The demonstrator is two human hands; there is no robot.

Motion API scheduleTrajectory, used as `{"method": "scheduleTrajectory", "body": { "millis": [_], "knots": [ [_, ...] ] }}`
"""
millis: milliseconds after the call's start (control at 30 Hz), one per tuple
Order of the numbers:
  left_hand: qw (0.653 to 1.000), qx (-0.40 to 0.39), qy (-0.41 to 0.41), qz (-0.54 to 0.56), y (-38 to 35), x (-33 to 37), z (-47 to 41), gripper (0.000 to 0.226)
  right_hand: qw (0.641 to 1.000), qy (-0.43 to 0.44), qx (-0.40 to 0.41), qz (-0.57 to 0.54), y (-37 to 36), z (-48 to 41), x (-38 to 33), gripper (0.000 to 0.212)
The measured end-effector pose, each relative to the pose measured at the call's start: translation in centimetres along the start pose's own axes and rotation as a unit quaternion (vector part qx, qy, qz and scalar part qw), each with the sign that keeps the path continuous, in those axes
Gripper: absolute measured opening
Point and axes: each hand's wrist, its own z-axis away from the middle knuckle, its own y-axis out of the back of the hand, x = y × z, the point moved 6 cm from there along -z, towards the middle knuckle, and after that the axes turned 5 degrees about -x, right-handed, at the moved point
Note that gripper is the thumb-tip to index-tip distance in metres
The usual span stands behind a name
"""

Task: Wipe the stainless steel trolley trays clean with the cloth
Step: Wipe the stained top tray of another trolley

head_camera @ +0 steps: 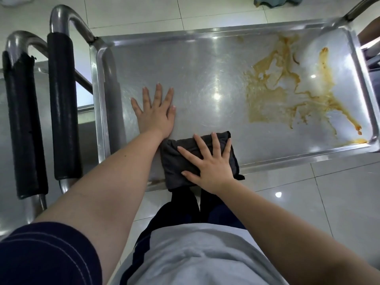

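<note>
Nearest the camera, a grey shirt and a dark sleeve (41,254) fill the bottom of the view, with both bare forearms reaching forward. The right hand (207,163) lies flat on a folded dark grey cloth (173,161), its fingers (200,145) straight and spread wide, pressing down on the fabric. The cloth sits at the near edge of the top tray (205,68) of the trolley, one corner hanging over the near rim. Just beyond it to the left, the left hand (156,114) rests palm down on bare steel, fingers (158,93) straight and slightly apart, holding nothing.

The tray is a shallow stainless pan with a raised rim. Its left and middle parts shine with light reflections. Its right part holds a brown liquid spill (277,87), smeared thin in places and running in streaks toward the near right corner.

At the left, two curved steel handles wear black foam sleeves (63,108). Pale glossy floor tiles (329,192) surround the trolley.
</note>
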Motion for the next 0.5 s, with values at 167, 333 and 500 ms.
{"method": "scheduleTrajectory", "body": {
  "millis": [167,333,500],
  "knots": [
    [1.000,0.003,-0.001,0.005,0.1,0.1,0.2,0.056,0.996,-0.087,-0.017,0.025,-0.1,1.8,9.8,0.068],
    [1.000,0.005,0.006,-0.004,0.0,0.2,0.2,0.056,0.979,-0.201,-0.041,-0.013,0.2,2.4,15.7,0.069],
    [1.000,0.001,0.011,-0.002,-0.2,0.0,0.2,0.055,0.997,-0.041,-0.047,0.035,0.3,-0.5,5.0,0.070]
  ]
}}
